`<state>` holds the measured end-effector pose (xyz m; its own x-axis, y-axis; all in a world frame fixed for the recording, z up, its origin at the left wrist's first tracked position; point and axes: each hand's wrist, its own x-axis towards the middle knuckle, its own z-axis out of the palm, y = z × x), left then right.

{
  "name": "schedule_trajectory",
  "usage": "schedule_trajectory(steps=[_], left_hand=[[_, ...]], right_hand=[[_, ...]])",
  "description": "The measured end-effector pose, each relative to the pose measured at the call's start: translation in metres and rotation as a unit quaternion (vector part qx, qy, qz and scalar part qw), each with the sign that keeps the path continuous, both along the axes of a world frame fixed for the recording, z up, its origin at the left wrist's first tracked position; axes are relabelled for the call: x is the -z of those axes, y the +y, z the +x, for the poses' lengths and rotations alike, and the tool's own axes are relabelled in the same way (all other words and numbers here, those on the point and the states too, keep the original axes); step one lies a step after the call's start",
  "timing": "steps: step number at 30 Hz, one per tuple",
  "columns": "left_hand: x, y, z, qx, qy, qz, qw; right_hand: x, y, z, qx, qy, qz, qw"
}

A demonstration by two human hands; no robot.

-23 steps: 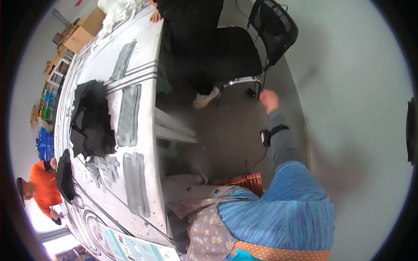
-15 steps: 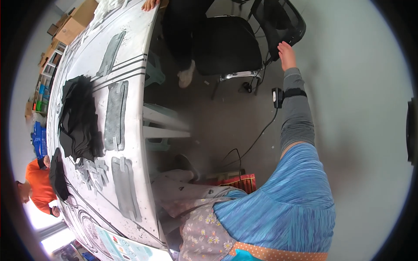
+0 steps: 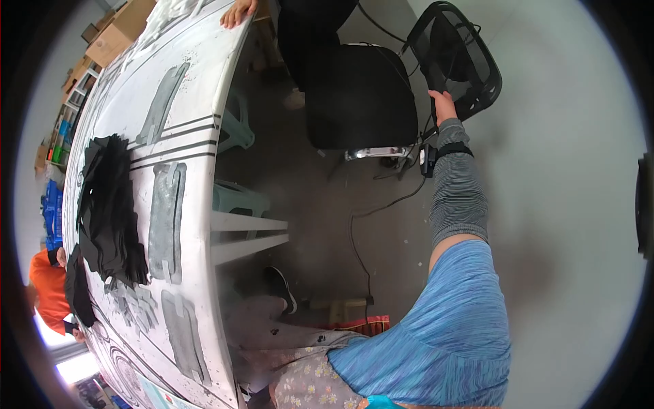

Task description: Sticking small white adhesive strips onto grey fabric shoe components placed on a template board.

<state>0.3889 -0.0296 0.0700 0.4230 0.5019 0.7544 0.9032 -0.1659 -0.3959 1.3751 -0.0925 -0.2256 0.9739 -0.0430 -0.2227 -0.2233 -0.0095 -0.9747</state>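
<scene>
My right hand (image 3: 444, 106) is at the end of my outstretched arm, with its fingers closed on the lower edge of the backrest of a black mesh office chair (image 3: 487, 85). The chair's dark padded seat (image 3: 361, 99) lies to the left of the hand. Around my right wrist is a dark strap with a small black box (image 3: 427, 161), and a black cable (image 3: 354, 225) trails from it down to the floor. My left hand is out of view.
A white table (image 3: 197, 198) with black line drawings holds stacked black fabric pieces (image 3: 112, 211), grey strips (image 3: 167, 221) and scraps. Another person's hand (image 3: 238, 12) rests on its far edge. A person in orange (image 3: 49, 290) is across it. Pale green stools (image 3: 235, 199) stand underneath.
My right hand has gone from stretched fingers at the chair's backrest to a closed grip on it. The view has shifted, and the table and chair sit lower in it.
</scene>
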Motion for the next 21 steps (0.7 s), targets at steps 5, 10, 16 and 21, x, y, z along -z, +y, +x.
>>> schedule_trajectory(steps=[5, 10, 16, 21], left_hand=[[0.003, 0.011, 0.023, 0.01, 0.003, -0.008, 1.0], [-0.002, 0.025, 0.035, 0.023, 0.011, -0.023, 0.999], [-0.006, 0.036, 0.038, 0.045, 0.016, -0.046, 0.998], [-0.009, 0.047, 0.036, 0.069, 0.016, -0.063, 0.995]], right_hand=[[-0.015, 0.005, 0.003, -0.119, -0.005, 0.056, 0.991], [-0.078, -0.003, -0.033, -0.13, -0.054, 0.141, 0.98], [-0.152, -0.047, -0.084, -0.099, -0.135, 0.122, 0.978], [-0.219, -0.085, -0.1, -0.067, -0.161, 0.163, 0.971]])
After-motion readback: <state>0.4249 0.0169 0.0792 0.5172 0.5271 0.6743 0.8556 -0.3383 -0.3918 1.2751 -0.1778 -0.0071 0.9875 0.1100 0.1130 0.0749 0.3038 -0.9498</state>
